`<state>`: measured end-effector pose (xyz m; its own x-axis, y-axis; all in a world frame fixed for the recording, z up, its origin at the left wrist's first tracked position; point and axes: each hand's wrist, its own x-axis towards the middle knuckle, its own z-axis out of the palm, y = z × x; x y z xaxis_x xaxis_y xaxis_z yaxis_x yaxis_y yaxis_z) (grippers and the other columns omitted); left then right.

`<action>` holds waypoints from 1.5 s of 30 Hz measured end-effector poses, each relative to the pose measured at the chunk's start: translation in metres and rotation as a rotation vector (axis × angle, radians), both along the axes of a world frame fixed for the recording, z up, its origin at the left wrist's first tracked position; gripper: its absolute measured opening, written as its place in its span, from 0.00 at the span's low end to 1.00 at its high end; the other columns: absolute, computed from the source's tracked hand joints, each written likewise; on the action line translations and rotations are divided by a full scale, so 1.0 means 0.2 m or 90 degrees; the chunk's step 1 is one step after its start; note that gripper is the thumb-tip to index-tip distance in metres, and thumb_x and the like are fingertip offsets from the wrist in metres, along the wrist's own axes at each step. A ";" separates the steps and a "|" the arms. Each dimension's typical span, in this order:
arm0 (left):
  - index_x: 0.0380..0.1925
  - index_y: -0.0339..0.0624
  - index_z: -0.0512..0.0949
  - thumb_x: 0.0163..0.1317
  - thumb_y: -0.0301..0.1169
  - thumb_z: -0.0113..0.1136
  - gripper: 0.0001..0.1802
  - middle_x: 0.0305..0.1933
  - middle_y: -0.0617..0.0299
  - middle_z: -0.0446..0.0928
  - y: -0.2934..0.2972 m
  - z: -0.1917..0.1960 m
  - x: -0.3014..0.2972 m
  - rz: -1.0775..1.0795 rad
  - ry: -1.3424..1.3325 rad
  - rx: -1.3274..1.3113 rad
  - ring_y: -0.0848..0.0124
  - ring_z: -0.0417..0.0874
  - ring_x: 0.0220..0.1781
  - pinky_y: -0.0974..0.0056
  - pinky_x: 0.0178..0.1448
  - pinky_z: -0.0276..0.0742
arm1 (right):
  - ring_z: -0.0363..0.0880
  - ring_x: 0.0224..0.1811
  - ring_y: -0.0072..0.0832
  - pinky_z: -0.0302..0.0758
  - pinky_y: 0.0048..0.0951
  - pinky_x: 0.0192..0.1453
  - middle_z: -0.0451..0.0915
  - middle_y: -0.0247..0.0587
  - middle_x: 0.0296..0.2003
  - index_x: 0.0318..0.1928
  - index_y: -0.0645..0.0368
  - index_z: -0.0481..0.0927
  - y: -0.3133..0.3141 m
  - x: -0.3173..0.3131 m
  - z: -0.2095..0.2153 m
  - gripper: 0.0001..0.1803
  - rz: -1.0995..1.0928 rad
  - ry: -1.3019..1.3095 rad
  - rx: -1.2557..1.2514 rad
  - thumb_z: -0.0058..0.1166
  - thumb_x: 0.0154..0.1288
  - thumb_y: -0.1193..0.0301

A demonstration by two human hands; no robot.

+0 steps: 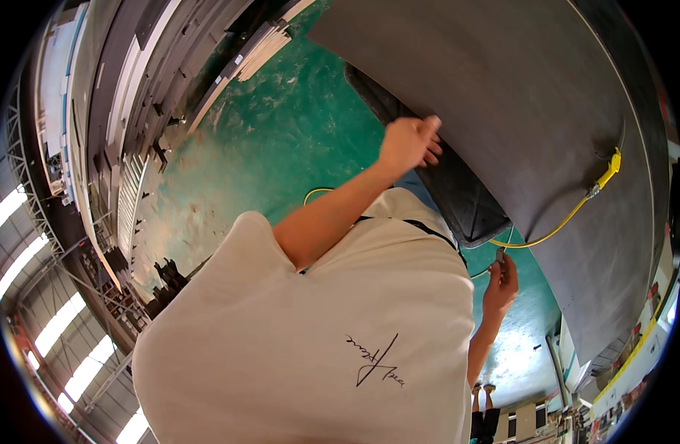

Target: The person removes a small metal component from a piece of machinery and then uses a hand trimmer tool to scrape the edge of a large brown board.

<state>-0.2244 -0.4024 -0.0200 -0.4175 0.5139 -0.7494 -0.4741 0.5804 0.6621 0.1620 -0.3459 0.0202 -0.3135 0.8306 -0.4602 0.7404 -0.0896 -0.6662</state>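
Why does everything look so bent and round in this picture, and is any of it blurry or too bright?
Head view: the fisheye lens bows straight edges, so the big dark grey panel curves and a black rim frames the picture. The roof windows at the left are blown out white. The worn green floor shows pale glare patches. The left hand looks slightly soft at the fingertips.

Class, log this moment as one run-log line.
left hand: on dark panel edge | right hand: holds grey fitting by yellow hose

Right hand [500, 281] grip unclear (small), hose [554, 231] end hidden
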 end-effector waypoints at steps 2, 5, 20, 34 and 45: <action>0.39 0.24 0.83 0.75 0.47 0.58 0.28 0.34 0.47 0.89 0.02 0.00 0.13 -0.069 -0.086 0.024 0.64 0.90 0.27 0.63 0.29 0.86 | 0.85 0.39 0.24 0.82 0.28 0.45 0.86 0.42 0.40 0.62 0.66 0.81 0.00 -0.02 0.00 0.18 0.011 -0.004 -0.012 0.58 0.76 0.73; 0.40 0.25 0.84 0.77 0.48 0.57 0.29 0.38 0.45 0.89 0.08 0.00 0.26 -0.195 -0.122 0.042 0.61 0.92 0.31 0.61 0.32 0.87 | 0.85 0.39 0.26 0.80 0.29 0.43 0.88 0.43 0.40 0.61 0.64 0.82 0.01 -0.08 0.00 0.17 0.019 0.000 -0.024 0.57 0.75 0.72; 0.44 0.32 0.83 0.78 0.45 0.56 0.23 0.41 0.54 0.87 -0.62 -0.09 -1.66 0.384 0.323 -0.001 0.64 0.92 0.39 0.69 0.32 0.81 | 0.85 0.40 0.26 0.80 0.29 0.44 0.88 0.42 0.40 0.60 0.64 0.83 -0.01 -0.07 0.07 0.17 -0.027 -0.030 0.011 0.58 0.75 0.71; 0.40 0.38 0.86 0.72 0.42 0.66 0.16 0.29 0.63 0.86 -0.01 0.10 -0.71 0.139 0.446 0.069 0.75 0.84 0.28 0.67 0.35 0.79 | 0.83 0.42 0.24 0.79 0.27 0.48 0.85 0.39 0.43 0.53 0.66 0.82 0.09 -0.16 0.14 0.13 -0.112 0.084 -0.078 0.62 0.71 0.77; 0.44 0.35 0.85 0.68 0.44 0.70 0.21 0.34 0.55 0.86 0.31 0.49 0.45 -0.393 0.040 0.336 0.68 0.87 0.36 0.61 0.42 0.81 | 0.83 0.39 0.24 0.82 0.27 0.44 0.86 0.41 0.44 0.62 0.70 0.78 0.43 -0.52 0.43 0.19 -0.005 0.303 -0.172 0.60 0.73 0.80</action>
<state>-0.1349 -0.3405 0.0780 0.0238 0.9441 -0.3287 -0.1237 0.3290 0.9362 0.0590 -0.2592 0.1059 -0.5332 0.7059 -0.4663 0.3608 -0.3089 -0.8800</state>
